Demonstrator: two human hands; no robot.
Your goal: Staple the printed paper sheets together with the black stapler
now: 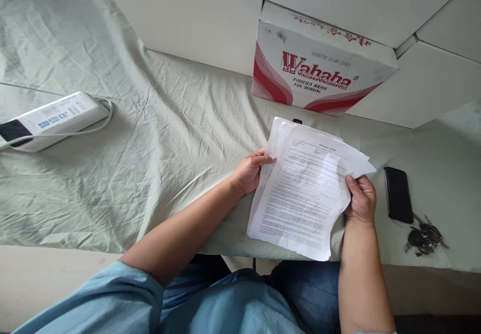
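Between my hands is a small stack of printed paper sheets (pixel 304 194), fanned slightly so that several edges show at the left and upper right. The top sheet carries a heading and dense lines of text, too small to read. My left hand (pixel 252 170) grips the left edge of the stack, thumb on top and fingers hidden beneath. At the right edge, my right hand (pixel 361 196) pinches the sheets with its thumb on top. The lower right side of the paper curls a little. A small dark object (pixel 297 121) shows just past the top edge of the sheets.
A Wahaha water carton (pixel 319 68) stands at the back against white panels. To the right lie a black phone (pixel 398 195) and a bunch of keys (pixel 425 236). A white box-shaped device (pixel 63 118) with a cable sits far left on the wrinkled green cloth (pixel 180 123).
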